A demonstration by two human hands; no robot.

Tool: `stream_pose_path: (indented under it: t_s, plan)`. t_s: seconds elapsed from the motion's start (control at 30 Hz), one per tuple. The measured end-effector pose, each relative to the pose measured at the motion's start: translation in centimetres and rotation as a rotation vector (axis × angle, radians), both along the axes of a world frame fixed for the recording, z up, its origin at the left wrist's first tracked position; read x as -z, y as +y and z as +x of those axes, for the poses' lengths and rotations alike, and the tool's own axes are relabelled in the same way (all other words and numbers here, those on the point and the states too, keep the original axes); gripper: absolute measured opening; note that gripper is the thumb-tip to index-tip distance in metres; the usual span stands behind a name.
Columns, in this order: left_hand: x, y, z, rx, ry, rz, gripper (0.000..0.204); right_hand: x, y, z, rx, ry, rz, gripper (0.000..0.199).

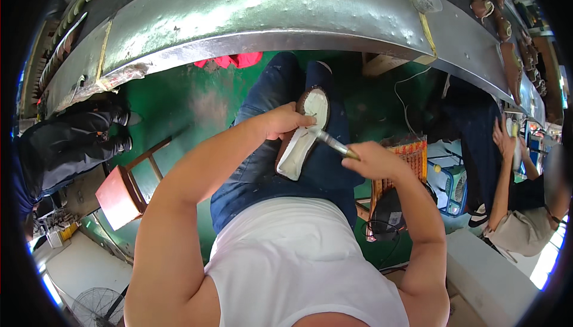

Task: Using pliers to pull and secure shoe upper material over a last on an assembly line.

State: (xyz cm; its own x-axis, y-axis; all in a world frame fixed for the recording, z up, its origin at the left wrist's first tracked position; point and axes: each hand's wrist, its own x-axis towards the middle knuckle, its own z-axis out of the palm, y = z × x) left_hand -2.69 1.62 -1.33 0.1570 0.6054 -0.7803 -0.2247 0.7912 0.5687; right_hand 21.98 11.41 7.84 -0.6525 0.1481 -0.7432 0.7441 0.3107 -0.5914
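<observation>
A brown shoe (289,154) lies sole up across my jeans-covered thighs, its underside whitish. My left hand (287,120) is closed around the shoe's middle from the left side, with the thumb pressed on the pale sole. From the right, my right hand (375,161) grips a short hand tool (335,142) with a silver shaft and a brass-coloured part by the fist. The tool's far end reaches the middle of the sole, close to my left thumb. I cannot make out the shape of that tip.
A metal-covered workbench (256,14) curves ahead of my knees, with a clear plastic cup (427,0) on it. Brown shoes (511,67) line the right side. A wooden stool (121,196) stands at left, near another person's dark-trousered legs (71,142). At right, another person's hands (506,142) hold a shoe.
</observation>
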Motion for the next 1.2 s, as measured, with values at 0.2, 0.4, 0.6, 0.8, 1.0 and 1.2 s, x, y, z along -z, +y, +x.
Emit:
stream_pose_path:
  t_s: [0.2, 0.4, 0.6, 0.8, 1.0, 1.2]
  plan:
    - [0.4, 0.1, 0.0, 0.028, -0.093, 0.022, 0.049, 2.0, -4.4, 0.0, -0.238, 0.362, 0.574, 0.044]
    - [0.4, -0.3, -0.3, -0.023, -0.064, 0.052, 0.054, 4.5, -4.9, -0.2, -0.094, 0.397, 0.576, 0.036]
    - [0.8, -1.9, 1.4, 0.018, 0.182, 0.245, 0.068, 4.3, -7.0, 3.8, -0.013, 0.375, 0.573, 0.039]
    - [1.0, -5.1, 3.4, -0.079, 0.173, 0.420, 0.077, 3.8, -4.8, 3.8, 0.039, 0.078, 0.236, 0.046]
    - [4.5, -6.4, 6.5, -0.267, 0.415, 0.645, 0.084, 1.0, -1.8, 4.0, 0.209, -0.062, -0.272, 0.046]
    - [2.3, -6.7, 7.3, -0.154, 0.873, 0.664, 0.082, 3.6, -4.2, 0.4, 0.225, 0.317, 0.409, 0.039]
